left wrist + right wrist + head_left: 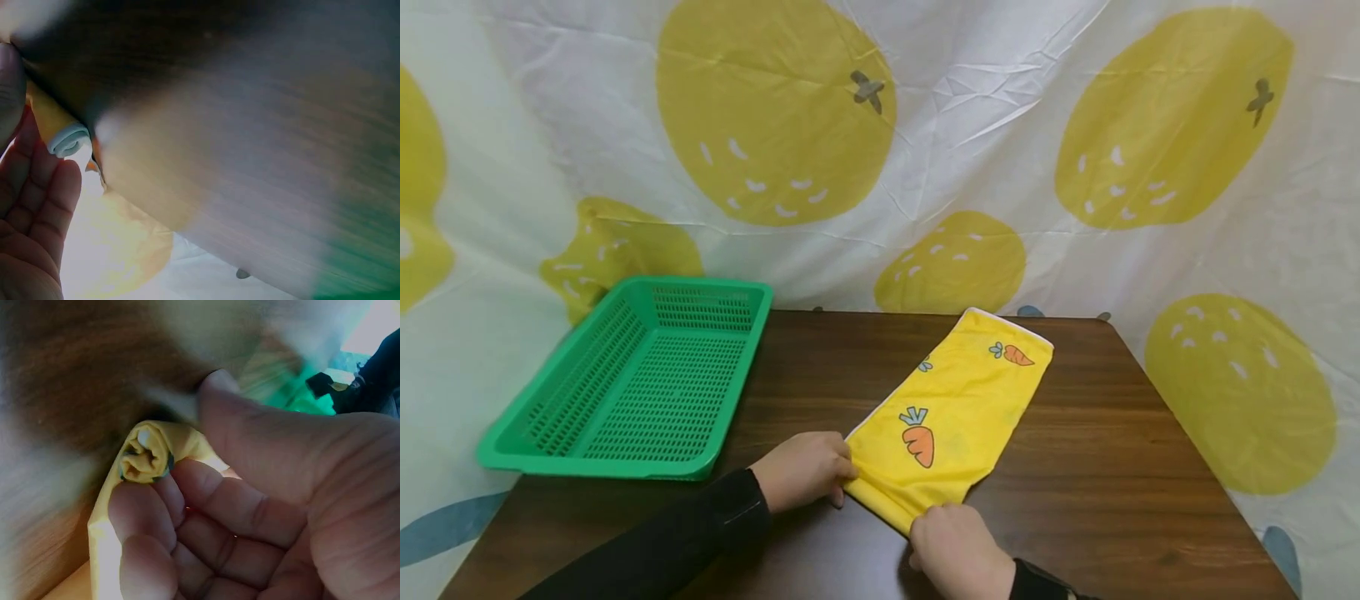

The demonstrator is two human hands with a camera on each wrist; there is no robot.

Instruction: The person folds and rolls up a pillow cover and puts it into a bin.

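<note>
A yellow cloth [962,400] printed with orange carrots and edged in white lies slantwise on the brown table, its near end rolled up. At the left end of the roll, my left hand [808,468] pinches the cloth between thumb and fingers. The left wrist view shows the white-edged spiral of the rolled cloth [69,139] beside those fingers. My right hand [961,552] grips the other end of the roll, nearer to me. In the right wrist view the rolled cloth [145,456] rests against curled fingertips, with the thumb above it.
A green plastic basket [730,417] with slotted sides stands on the left of the wooden table [1112,467]. A white curtain [970,100] with large yellow fruit prints hangs behind the table's far edge and along both sides.
</note>
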